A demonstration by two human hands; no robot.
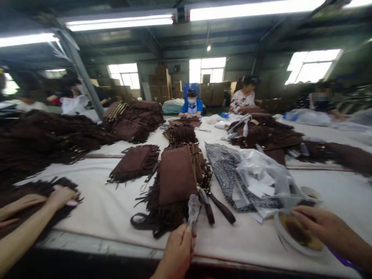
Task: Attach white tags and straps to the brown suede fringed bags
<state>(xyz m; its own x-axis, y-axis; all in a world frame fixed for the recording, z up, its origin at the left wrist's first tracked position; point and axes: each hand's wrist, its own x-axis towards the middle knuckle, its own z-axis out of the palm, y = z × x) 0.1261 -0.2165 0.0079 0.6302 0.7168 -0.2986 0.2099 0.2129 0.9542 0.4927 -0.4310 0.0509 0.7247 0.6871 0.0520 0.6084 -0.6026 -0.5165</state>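
Note:
My left hand (178, 248) is closed around the plastic-wrapped end of a strap (194, 209) at the table's front edge. Right behind it lies a stack of brown fringed pouches (178, 176), with gold-coloured hardware along one side and dark wrist straps hanging off. Over on the right, my right hand (325, 228) is above a white bowl (281, 224) that has a brown substance in it. Its thumb and fingers are pressed together near the rim; what they pinch, if anything, is hidden. One more fringed pouch (133, 162) lies flat left of the stack.
At the left, a co-worker's hands (59, 199) rest on dark fringed material. Large piles of brown pouches (133, 120) stand farther back. A clear plastic bag (264, 170) lies on grey speckled fabric (222, 166) near the bowl. Several people sit around the white-covered table (95, 197).

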